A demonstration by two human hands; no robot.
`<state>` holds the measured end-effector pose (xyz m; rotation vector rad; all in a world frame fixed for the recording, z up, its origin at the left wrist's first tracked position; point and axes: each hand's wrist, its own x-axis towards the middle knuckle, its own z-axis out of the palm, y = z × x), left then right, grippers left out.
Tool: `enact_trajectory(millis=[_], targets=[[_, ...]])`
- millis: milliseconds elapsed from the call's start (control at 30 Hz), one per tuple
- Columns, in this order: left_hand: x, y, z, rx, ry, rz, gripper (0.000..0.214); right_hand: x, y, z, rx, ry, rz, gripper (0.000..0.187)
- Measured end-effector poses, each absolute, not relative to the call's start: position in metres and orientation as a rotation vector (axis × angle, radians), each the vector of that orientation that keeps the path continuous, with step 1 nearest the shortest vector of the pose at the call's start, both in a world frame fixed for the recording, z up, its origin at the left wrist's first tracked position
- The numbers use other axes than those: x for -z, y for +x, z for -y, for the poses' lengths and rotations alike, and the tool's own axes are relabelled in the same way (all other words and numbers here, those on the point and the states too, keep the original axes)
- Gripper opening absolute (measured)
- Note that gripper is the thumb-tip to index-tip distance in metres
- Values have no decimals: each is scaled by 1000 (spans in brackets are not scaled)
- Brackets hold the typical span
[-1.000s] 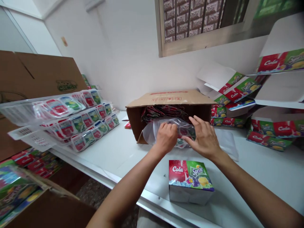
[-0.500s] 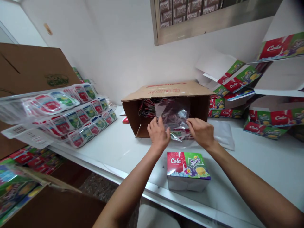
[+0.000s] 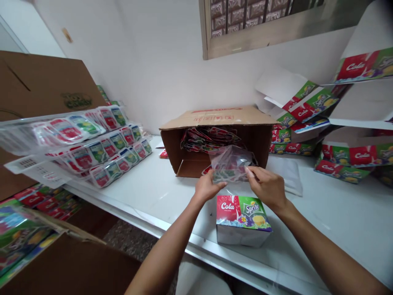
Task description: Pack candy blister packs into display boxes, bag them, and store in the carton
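A clear plastic bag [image 3: 231,160] is held between my two hands in front of the open side of a brown cardboard box [image 3: 183,166]. My right hand [image 3: 267,186] pinches the right edge of the bag between thumb and fingers. At the bag's lower left, my left hand [image 3: 209,187] grips its edge, with the thumb along the near side and some fingers hidden. Inside the cardboard box lies a pile of red and green printed packets [image 3: 208,137]. Just below my hands, a Cola and Sprite display box [image 3: 242,219] sits on the white table [image 3: 172,200].
Several strips of packets [image 3: 104,153] hang over the table's left side. Flat clear bags [image 3: 287,174] lie right of the cardboard box. Unfolded and stacked Cola boxes [image 3: 353,153] fill the right. An open carton [image 3: 76,262] stands at lower left, below the table edge.
The plastic bag has come down and toward me, showing more packets in the cardboard box. My left hand has lowered to the bag's bottom left; my right hand has come slightly closer.
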<state>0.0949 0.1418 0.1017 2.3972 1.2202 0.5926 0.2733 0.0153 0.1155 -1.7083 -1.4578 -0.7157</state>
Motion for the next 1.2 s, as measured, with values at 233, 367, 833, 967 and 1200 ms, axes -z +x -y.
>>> enact_trajectory(millis=[233, 367, 833, 967, 1200], targets=[[-98, 89, -141, -754, 2422, -1228, 31, -118, 271, -10, 649, -2006, 1316, 21], [-123, 103, -127, -883, 2589, -962, 61, -128, 264, -19, 570, -2228, 1315, 23], [-101, 56, -105, -944, 2411, -1406, 33, -97, 278, 34, 874, -1537, 1651, 17], [-80, 38, -67, -1201, 2383, -1179, 29, -66, 271, 68, 764, -1419, 1643, 30], [-71, 26, -53, -1495, 2477, -607, 29, -34, 263, 96, 669, -1381, 1593, 44]])
